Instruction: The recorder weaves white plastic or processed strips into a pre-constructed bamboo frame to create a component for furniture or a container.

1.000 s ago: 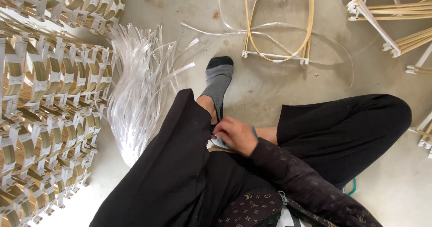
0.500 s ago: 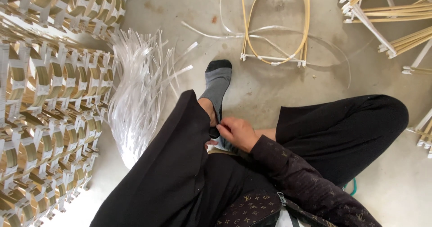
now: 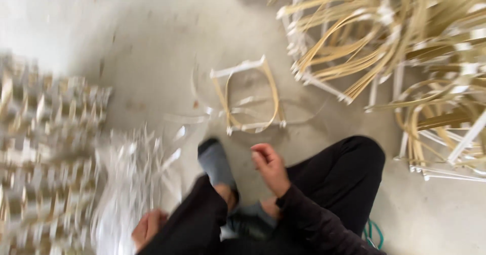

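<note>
Sitting on a concrete floor, a person lifts an empty, loosely curled right hand (image 3: 271, 168) toward a small bamboo-strip frame (image 3: 250, 97) at twelve o'clock. Their left hand (image 3: 148, 228), at seven o'clock, touches clear plastic strips (image 3: 132, 184); its grip is blurred. Finished frames (image 3: 405, 47) heap at two o'clock.

The right hand (image 3: 271, 166) hovers empty, fingers curled, above the floor (image 3: 152, 57); the left hand (image 3: 148, 227) seems to touch blurred plastic strips (image 3: 129, 184).
</note>
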